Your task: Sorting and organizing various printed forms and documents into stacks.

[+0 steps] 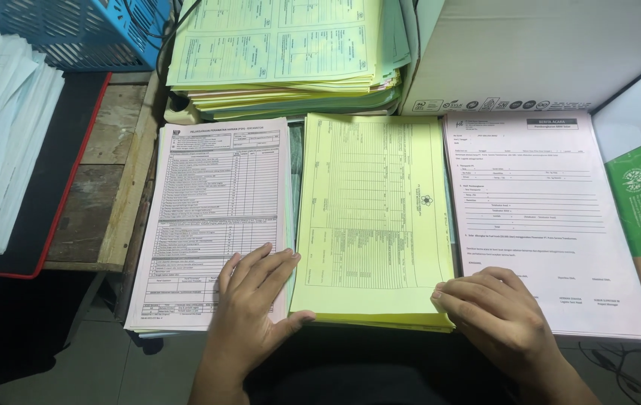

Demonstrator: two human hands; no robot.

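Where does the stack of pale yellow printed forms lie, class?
In the head view, the stack of pale yellow printed forms lies centre, between the white checklist stack and the pale pink form stack, with the right hand at its near right corner.

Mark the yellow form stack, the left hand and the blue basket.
yellow form stack (373,217): head view, middle of the top sheet.
left hand (257,296): head view, back of the hand.
blue basket (80,30): head view, its lattice side wall.
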